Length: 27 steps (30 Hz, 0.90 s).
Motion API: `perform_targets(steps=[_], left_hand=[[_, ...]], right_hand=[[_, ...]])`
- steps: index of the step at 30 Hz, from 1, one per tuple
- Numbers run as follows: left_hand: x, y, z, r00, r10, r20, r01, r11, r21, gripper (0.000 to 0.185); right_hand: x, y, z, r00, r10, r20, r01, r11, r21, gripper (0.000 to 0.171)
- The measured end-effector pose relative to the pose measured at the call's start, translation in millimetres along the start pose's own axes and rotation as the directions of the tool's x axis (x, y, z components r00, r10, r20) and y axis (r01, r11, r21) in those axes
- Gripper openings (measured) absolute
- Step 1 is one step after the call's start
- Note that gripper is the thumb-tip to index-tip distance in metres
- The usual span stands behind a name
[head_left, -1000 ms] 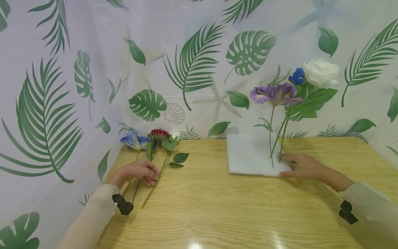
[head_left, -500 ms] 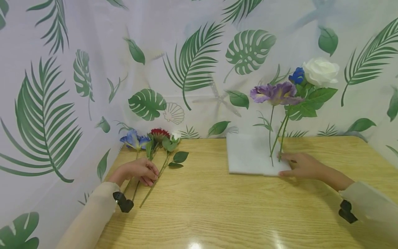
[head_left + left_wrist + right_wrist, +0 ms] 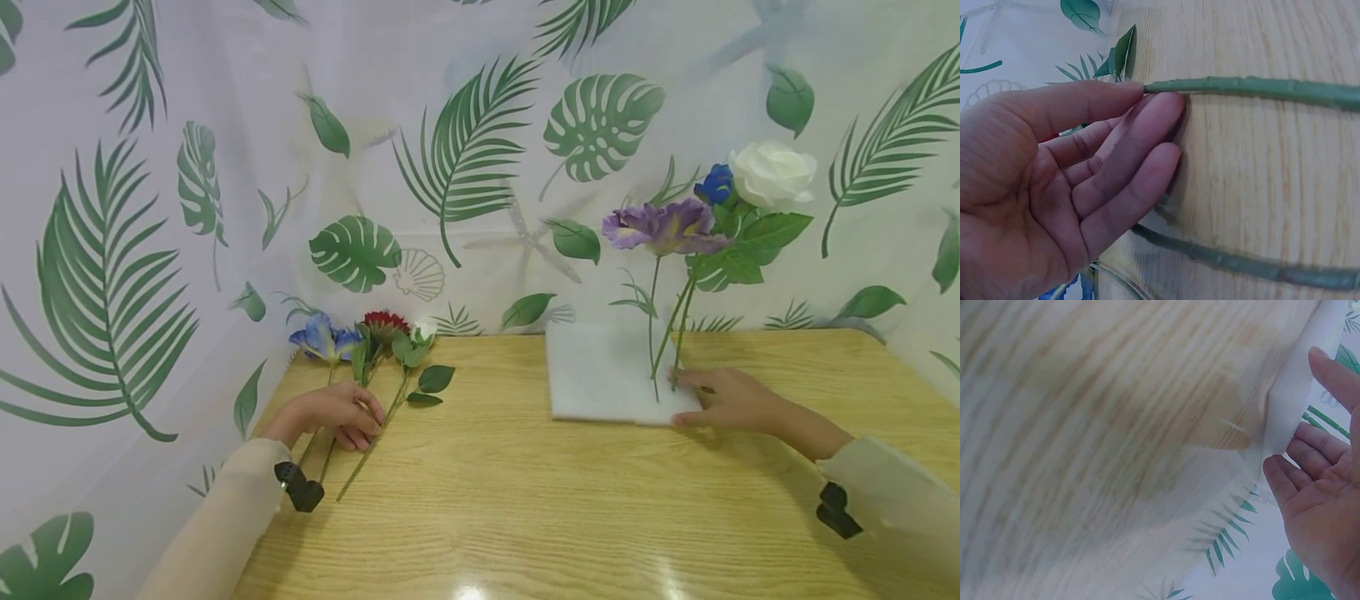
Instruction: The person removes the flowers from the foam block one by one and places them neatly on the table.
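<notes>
On the left of the table, my left hand (image 3: pixel 341 414) pinches the thin green stem (image 3: pixel 1260 89) of a white flower (image 3: pixel 423 330) between thumb and fingertip. Its other fingers curl loosely below. Beside this stem lie a blue flower (image 3: pixel 324 337) and a red flower (image 3: pixel 385 325), their stems partly behind the hand. My right hand (image 3: pixel 738 403) touches the right edge of a white foam slab (image 3: pixel 600 383), thumb and fingers apart. Standing in the slab are a purple flower (image 3: pixel 663 227), a small blue flower (image 3: pixel 717 184) and a white rose (image 3: pixel 775 174).
A wood-grain table (image 3: pixel 480 492) lies under everything. Behind and to the left hangs a white leaf-print curtain (image 3: pixel 480 167). The tall flowers on the slab lean above my right hand.
The lower end of the pinched stem has shifted slightly left. My right hand, the slab and its standing flowers stay essentially in place.
</notes>
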<state>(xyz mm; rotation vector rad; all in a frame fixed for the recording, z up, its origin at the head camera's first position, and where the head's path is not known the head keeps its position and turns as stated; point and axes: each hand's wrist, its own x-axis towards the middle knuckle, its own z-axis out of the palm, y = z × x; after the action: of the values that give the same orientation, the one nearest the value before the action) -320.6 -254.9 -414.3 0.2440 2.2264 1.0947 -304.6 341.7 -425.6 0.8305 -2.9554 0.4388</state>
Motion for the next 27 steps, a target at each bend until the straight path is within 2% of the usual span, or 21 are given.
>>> perform_targets(steps=[27], left_hand=[[-3.5,2.9,-2.8,1.000,-0.014,0.006,0.014,1.000,-0.020,0.022]], right_hand=[[2.5,0.7,1.5,1.000,0.023,0.019,-0.023,0.999,0.041,0.078]])
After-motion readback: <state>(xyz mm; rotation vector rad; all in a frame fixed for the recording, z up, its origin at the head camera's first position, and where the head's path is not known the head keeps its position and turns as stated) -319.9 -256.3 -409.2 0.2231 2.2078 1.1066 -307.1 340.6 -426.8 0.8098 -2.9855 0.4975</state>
